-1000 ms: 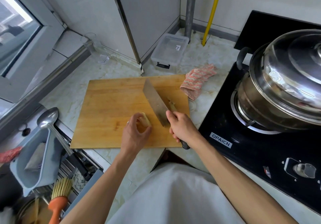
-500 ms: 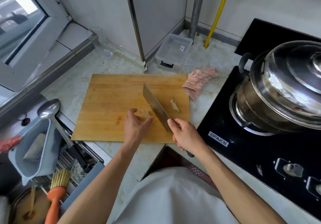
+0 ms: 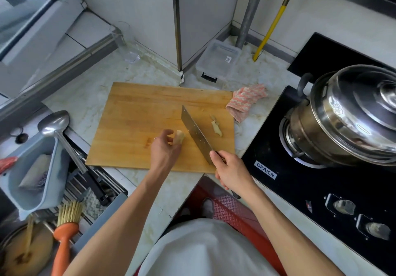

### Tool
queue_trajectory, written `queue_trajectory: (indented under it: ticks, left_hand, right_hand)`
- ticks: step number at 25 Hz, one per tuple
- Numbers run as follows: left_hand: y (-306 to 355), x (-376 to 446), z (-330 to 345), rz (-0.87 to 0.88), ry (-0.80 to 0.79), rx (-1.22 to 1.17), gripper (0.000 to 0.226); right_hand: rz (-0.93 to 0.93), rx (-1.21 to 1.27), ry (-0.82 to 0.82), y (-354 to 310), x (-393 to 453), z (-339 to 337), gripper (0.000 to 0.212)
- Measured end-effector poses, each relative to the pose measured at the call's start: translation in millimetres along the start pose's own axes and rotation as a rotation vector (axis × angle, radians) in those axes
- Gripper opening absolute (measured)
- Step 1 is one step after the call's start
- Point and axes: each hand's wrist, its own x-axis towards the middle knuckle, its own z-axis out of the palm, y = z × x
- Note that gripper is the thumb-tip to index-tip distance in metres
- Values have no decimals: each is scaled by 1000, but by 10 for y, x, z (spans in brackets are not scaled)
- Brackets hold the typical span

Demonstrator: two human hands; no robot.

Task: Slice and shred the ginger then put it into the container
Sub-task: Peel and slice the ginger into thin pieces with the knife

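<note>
Holding the ginger (image 3: 179,139) near the middle of the cutting board (image 3: 137,125), the left hand (image 3: 164,150) is pinching the small lump between its thumb and curled fingertips, at about 9 o'clock from the knife (image 3: 196,135). The ginger is looking small, light and hard, with a bumpy shape, so it is likely to roll or slip; pinching it by its far end, away from the blade, is looking safest. A cut-off bit (image 3: 216,128) is lying at 3 o'clock from the blade. The right hand (image 3: 232,171) is wrapping its fingers tight round the knife handle, with the blade pointing to 11 o'clock. The container (image 3: 217,61) is waiting at 12 o'clock, past the board, well apart.
</note>
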Motion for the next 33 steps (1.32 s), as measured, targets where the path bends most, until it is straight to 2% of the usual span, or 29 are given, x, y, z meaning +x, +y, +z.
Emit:
queue_trajectory:
  ticks: [5, 7, 11, 15, 18, 22, 24, 29, 33]
  left_hand:
    - [-6, -39, 47, 23, -8, 20, 33]
    - [-16, -14, 14, 84, -28, 78, 28]
    - [-47, 68, -76, 270, -68, 282, 33]
    - [-134, 117, -103, 358, -100, 294, 34]
    - [-109, 160, -161, 249, -137, 131, 30]
    - [-66, 193, -275, -30, -232, -403, 25]
    - [-43, 181, -287, -140, -231, -570, 22]
    - [-90, 235, -155, -241, -37, -427, 16]
    - [-19, 186, -64, -242, 54, -178, 27]
  right_hand:
    - [-28, -46, 4, -57, 36, 43, 46]
    - [-41, -79, 7, -79, 47, 42, 48]
    - [-59, -122, 7, -89, 42, 17, 47]
    - [-65, -137, 4, -71, 43, -8, 47]
    - [-67, -121, 11, -80, 43, -10, 46]
    - [-70, -60, 15, -122, 66, -37, 46]
    - [-80, -59, 4, -143, 74, -37, 46]
    - [-85, -89, -40, -169, 68, 1, 45]
    - [-92, -95, -69, -201, 41, 49, 43]
